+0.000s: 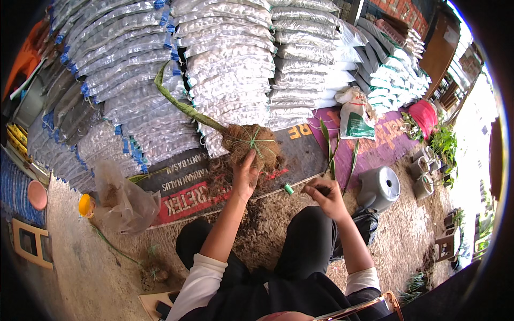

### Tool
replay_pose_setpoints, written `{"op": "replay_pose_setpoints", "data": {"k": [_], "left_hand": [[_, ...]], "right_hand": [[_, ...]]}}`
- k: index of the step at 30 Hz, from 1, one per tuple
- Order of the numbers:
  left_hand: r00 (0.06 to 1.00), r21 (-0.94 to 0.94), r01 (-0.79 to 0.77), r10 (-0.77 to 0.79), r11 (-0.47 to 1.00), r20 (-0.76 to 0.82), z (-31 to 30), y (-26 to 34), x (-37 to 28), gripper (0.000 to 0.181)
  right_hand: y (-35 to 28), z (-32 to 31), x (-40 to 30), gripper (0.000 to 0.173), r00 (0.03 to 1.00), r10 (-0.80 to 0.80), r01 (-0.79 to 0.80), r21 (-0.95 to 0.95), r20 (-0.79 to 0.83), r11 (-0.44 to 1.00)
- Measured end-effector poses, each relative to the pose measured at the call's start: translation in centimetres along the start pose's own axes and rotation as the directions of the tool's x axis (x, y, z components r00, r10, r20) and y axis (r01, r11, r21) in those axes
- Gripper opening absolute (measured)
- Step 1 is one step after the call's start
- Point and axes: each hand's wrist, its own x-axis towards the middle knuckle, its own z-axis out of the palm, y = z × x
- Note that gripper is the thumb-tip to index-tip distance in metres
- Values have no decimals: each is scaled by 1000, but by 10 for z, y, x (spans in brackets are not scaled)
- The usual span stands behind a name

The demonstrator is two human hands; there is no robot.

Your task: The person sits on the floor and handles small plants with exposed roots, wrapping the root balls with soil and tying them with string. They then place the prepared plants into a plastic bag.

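Note:
My left hand (245, 176) holds a round ball of brown fibre (251, 145) from its near side. Green string is wound around the ball and crosses in a star shape on top. A long, narrow green leaf (186, 108) grows out of the ball towards the upper left. My right hand (326, 196) is raised to the right of the ball, fingers curled together; whether a thread is pinched in them I cannot tell. A small green spool (288, 189) lies on the banner's edge between my hands. Loose brown fibre (219, 172) is scattered under the ball.
Stacked filled plastic bags (229, 60) rise ahead. At left are a clear plastic bag (124, 200), a yellow cup (85, 205) and another string-bound ball (158, 273). Upright leaves (330, 148), a grey plastic stool (379, 188) and a white-and-green sack (357, 116) stand at right.

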Motion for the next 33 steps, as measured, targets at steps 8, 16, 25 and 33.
{"op": "replay_pose_setpoints", "data": {"k": [8,16,25,33], "left_hand": [[994,-92,-72,80,993,78,6,11,-5,45],[992,-78,-52,60,996,110,10,15,-9,46],[999,15,-39,38,999,29,5,6,-12,43],[998,-12,-1,2,1000,68,-1,4,-8,45]], "right_hand": [[38,-32,21,16,959,8,-116,-370,-282,922],[107,-70,54,19,504,642,107,779,-578,617],[9,35,60,28,906,-403,299,-474,-133,828],[5,28,69,7,945,-322,286,-335,-54,898]]}}
